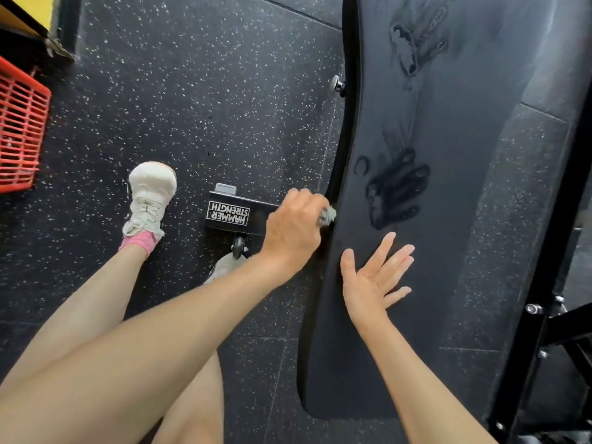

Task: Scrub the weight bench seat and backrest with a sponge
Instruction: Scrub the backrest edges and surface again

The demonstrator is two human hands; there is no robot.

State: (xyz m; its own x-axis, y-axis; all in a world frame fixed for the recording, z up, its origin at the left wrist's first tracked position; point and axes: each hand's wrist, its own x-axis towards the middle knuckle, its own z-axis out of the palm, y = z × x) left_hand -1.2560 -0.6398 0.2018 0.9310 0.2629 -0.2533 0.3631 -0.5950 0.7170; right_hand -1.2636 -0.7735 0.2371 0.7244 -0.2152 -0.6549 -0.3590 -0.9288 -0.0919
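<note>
Left hand (293, 227) curled round the sponge (328, 216) at the left edge of the bench pad (455, 251) (only a grey-green corner shows past the fingers). Right hand (373, 277) open, fingers spread, over the pad; can't tell if it touches. Wet smears (397, 190) further up.

The bench pad (448, 283) is long, black and smooth. It runs from the top of the picture down to the bottom. Its left edge curves in at the middle. It has 2 dark wet marks: a smear near the top and a mark like a handprint in the middle. The sponge (330, 215) is small and pale. Only a bit shows, held in the left hand (293, 229) against the pad's left edge.
</note>
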